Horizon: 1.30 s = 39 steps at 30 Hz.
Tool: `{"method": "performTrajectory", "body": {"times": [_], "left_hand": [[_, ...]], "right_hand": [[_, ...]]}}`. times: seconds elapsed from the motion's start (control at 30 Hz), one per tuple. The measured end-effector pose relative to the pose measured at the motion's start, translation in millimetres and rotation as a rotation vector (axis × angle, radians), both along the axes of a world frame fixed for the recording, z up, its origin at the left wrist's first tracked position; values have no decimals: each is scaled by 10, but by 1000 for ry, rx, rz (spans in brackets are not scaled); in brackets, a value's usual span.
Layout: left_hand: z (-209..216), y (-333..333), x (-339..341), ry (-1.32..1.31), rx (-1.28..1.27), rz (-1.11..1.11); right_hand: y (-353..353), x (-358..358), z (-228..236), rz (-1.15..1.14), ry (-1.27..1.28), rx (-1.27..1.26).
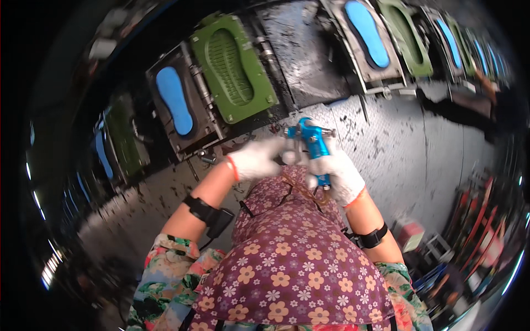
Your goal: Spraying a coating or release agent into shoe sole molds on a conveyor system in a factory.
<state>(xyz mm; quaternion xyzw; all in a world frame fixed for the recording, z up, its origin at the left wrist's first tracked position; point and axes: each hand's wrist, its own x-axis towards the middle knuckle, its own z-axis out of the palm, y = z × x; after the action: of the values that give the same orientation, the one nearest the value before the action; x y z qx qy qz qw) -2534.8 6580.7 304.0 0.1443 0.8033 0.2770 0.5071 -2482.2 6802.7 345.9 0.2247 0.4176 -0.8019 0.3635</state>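
Note:
A blue spray gun [312,140] is held in front of my chest. My right hand [339,175], in a white glove, is closed around its handle. My left hand [258,158], also gloved in white, touches the gun's body from the left near a knob. Ahead of my hands stands an open green sole mould [234,69], with a blue sole [174,100] lying in the dark mould half beside it.
More moulds with blue soles [367,25] and green lids [408,36] run along the line to the right. A grey, spattered floor [403,160] lies below them. Red frames [486,220] stand at the right. Black straps sit on both my forearms.

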Motion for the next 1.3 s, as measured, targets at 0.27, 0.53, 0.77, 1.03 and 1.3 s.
{"method": "performTrajectory", "body": {"times": [0.27,0.53,0.77,1.03,1.3], "left_hand": [[-439,9,1024,-357,777,512],[-765,-429,1983,-580,666,1175],[-659,-65,1750,-365,627,1282],[-254,809,1057,-377,494,721],[-552,1512,1098,-538,524,722]], "right_hand": [[-1441,-976,-190,553,611,548],[-1974,-2729,-520,25,1251,625],[39,-2601,665,102,862,665],[2211,-1424,726,179,340,961],[2781,-2111,157,217,386,956]]}}
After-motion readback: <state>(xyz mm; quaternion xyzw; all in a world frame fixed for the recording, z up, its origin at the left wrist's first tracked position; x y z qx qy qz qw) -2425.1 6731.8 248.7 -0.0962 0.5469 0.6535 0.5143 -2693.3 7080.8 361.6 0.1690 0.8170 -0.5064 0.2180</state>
